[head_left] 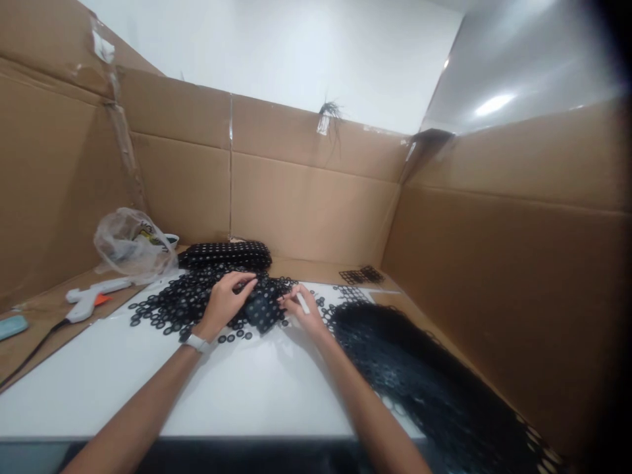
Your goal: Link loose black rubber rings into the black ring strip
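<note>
My left hand (230, 297), with a white band on its wrist, is over a heap of small black rings (170, 306). Its thumb and forefinger come together at the upper left edge of a black piece with pale dots (264, 306); whatever they pinch is too small to make out. In my right hand (309, 316) is a slim white pen-like tool (303, 303), gripped with bent fingers. The fingertips of that hand are at the right edge of the dotted piece. Several loose rings (237, 336) lie just below it on the white board (237, 395).
Behind the heap lies a black dotted bundle (224, 253). A clear plastic bag (131, 247), a white cup (172, 239), a white glue gun (91, 299) and a light blue object (13, 326) are at left. Black netting (419, 368) covers the right. Cardboard walls (316, 197) enclose the table.
</note>
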### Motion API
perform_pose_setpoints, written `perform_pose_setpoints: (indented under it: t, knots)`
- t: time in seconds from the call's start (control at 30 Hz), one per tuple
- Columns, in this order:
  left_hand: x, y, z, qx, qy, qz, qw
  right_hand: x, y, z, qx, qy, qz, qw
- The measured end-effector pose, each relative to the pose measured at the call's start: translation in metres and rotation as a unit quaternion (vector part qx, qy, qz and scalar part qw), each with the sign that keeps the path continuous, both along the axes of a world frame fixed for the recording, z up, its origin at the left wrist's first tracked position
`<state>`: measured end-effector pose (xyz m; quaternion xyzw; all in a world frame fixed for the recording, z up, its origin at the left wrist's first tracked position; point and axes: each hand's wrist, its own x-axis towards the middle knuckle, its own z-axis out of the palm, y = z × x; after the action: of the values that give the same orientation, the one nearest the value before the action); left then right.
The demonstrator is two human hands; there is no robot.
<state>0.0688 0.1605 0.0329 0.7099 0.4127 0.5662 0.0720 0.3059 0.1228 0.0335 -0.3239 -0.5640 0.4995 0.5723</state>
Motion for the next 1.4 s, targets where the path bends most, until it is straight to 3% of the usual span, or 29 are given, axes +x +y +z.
perform_pose_setpoints:
  t: [0.13,0.47,0.7,0.83,1.03,1.13,1.23,1.4]
  knots:
    - [0.014,-0.009,-0.008,-0.004,0.069,-0.078,0.995,-0.005,0.002,-0.001,-0.040,0.069,-0.012,0.997]
    - [0.016,-0.012,-0.011,0.020,0.067,-0.046,0.996,-0.007,0.002,0.007,-0.053,0.093,-0.020,0.994]
    - [0.034,-0.032,-0.002,0.054,0.055,-0.104,0.992,-0.005,0.006,0.005,-0.039,0.098,-0.050,0.993]
    - [0.047,-0.039,-0.003,0.035,0.029,-0.150,0.988,-0.010,0.005,0.002,-0.033,0.097,-0.042,0.994]
    - [0.045,-0.033,-0.009,0.011,0.000,-0.117,0.993,-0.013,0.000,0.000,-0.023,0.090,-0.040,0.995]
    - [0.043,-0.029,-0.012,-0.002,-0.012,-0.092,0.996,-0.009,-0.003,0.003,0.031,0.051,-0.053,0.997]
    - [0.043,-0.027,-0.013,-0.007,-0.009,-0.095,0.995,-0.005,-0.001,0.007,0.087,0.008,-0.068,0.994]
    - [0.041,-0.024,-0.016,-0.008,-0.002,-0.109,0.994,-0.003,0.001,0.010,0.107,-0.024,-0.073,0.991]
